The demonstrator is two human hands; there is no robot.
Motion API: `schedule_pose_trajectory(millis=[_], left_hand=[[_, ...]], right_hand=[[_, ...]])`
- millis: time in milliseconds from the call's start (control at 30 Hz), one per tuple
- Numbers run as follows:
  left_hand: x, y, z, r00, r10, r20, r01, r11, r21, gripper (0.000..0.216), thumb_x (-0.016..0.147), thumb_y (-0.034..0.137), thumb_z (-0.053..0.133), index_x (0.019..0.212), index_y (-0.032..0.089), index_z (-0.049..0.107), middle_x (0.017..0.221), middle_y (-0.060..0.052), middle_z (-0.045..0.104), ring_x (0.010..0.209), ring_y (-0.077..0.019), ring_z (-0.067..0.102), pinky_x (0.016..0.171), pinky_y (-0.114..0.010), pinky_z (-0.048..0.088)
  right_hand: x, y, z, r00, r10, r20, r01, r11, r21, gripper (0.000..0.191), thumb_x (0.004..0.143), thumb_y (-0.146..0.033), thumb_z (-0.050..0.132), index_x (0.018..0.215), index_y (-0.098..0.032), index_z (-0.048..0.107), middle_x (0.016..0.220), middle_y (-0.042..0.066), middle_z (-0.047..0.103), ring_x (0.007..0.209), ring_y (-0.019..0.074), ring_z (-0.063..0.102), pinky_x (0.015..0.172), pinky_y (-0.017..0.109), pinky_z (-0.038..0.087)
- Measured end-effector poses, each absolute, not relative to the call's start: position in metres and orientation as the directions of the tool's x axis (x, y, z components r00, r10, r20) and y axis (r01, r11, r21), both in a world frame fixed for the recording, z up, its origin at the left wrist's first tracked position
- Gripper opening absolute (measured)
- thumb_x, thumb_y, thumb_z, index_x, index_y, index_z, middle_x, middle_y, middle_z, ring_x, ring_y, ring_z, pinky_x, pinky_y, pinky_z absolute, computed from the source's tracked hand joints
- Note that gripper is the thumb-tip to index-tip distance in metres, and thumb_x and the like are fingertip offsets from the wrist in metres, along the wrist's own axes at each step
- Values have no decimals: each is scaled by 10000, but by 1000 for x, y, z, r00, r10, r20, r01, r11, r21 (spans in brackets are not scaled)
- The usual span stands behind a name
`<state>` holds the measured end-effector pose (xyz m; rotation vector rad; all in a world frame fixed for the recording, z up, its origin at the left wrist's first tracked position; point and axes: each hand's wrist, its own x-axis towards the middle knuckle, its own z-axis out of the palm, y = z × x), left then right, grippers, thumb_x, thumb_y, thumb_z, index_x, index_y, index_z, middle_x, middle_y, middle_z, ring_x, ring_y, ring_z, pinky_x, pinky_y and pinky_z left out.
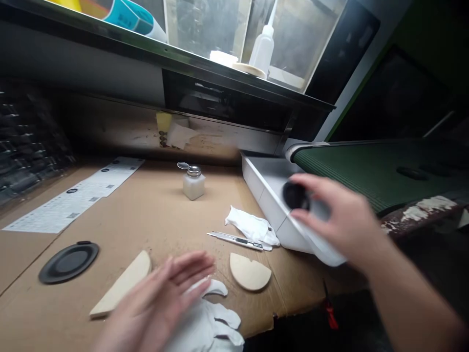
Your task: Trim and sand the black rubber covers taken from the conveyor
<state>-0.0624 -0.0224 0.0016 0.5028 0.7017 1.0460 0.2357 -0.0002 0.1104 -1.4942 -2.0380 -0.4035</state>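
My right hand (340, 220) is closed in a pinch on a small black round part (295, 195), blurred by motion, above the white plastic bin (260, 188). My left hand (157, 303) is open, fingers stretched out, holding nothing. Just beside and below it lies a white glove (223, 327). On either side of that hand are two beige half-round pads (124, 286), (250, 272). A dark grey oval lid-like piece (69, 264) rests on the cardboard at the left. A slim utility knife (236, 240) lies by a crumpled white cloth (251, 225).
A small bottle with a flipped-up cap (194, 183) stands mid-table. Printed label sheets (78, 195) lie at the left, near stacked clear plastic trays (29, 142). A green conveyor belt (351, 168) runs at the right. Overhead, a shelf carries a squeeze bottle (263, 49).
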Motion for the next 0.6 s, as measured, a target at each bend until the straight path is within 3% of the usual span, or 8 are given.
schedule_pose_trajectory(millis=[67, 133, 200, 267, 367, 500, 600], left_hand=[[-31, -27, -1, 448, 834, -322, -672, 552, 493, 469, 848, 468, 430, 1092, 115, 619, 1197, -178, 599, 1114, -310, 544, 994, -492, 379], [-13, -29, -5, 458, 827, -326, -716, 560, 416, 437, 855, 426, 446, 1148, 129, 575, 1205, -174, 594, 1086, -297, 567, 993, -505, 371], [-11, -30, -10, 381, 849, -366, -740, 517, 430, 408, 863, 355, 465, 1178, 107, 539, 1178, -199, 604, 1076, -299, 574, 977, -514, 385], [-18, -29, -14, 302, 865, -399, -746, 476, 466, 418, 861, 305, 482, 1214, 83, 500, 1159, -229, 607, 1089, -315, 563, 960, -519, 402], [-30, -26, -18, 269, 877, -398, -757, 448, 475, 486, 862, 287, 483, 1305, 101, 408, 1172, -236, 597, 1105, -322, 548, 951, -510, 416], [-35, -21, -20, 250, 865, -434, -765, 452, 459, 481, 865, 244, 476, 1316, 108, 378, 1142, -227, 617, 1090, -305, 563, 951, -488, 424], [-37, -20, -22, 250, 850, -464, -792, 455, 406, 391, 854, 222, 488, 1225, 102, 451, 1115, -221, 628, 1071, -320, 573, 947, -499, 421]], right_hand=[[179, -16, 82, -371, 792, 484, 833, 515, -204, 486, 764, -304, 622, 1220, -214, 478, 1198, 62, 554, 1095, 197, 519, 925, 337, 445], [147, -19, 56, -450, 804, 388, 768, 571, -292, 540, 738, -387, 647, 1223, -217, 480, 1212, 55, 544, 1114, 187, 501, 940, 317, 436], [137, -7, 38, -434, 837, 333, 788, 532, -310, 507, 750, -426, 630, 1194, -218, 504, 1175, 37, 571, 1093, 161, 510, 937, 280, 426], [140, 16, 25, -352, 883, 309, 859, 436, -268, 352, 818, -381, 557, 1129, -216, 546, 1097, 27, 609, 1042, 149, 533, 902, 272, 430], [147, 55, 9, -239, 926, 291, 932, 303, -198, 186, 859, -284, 482, 944, -198, 624, 924, 55, 642, 920, 194, 569, 754, 310, 452], [146, 87, -13, -174, 949, 261, 957, 225, -181, 172, 817, -252, 518, 708, -186, 634, 754, 68, 637, 770, 196, 591, 613, 277, 421], [149, 94, -18, -141, 949, 282, 947, 212, -240, 193, 819, -264, 510, 687, -202, 637, 734, 38, 642, 721, 159, 589, 616, 255, 419]])
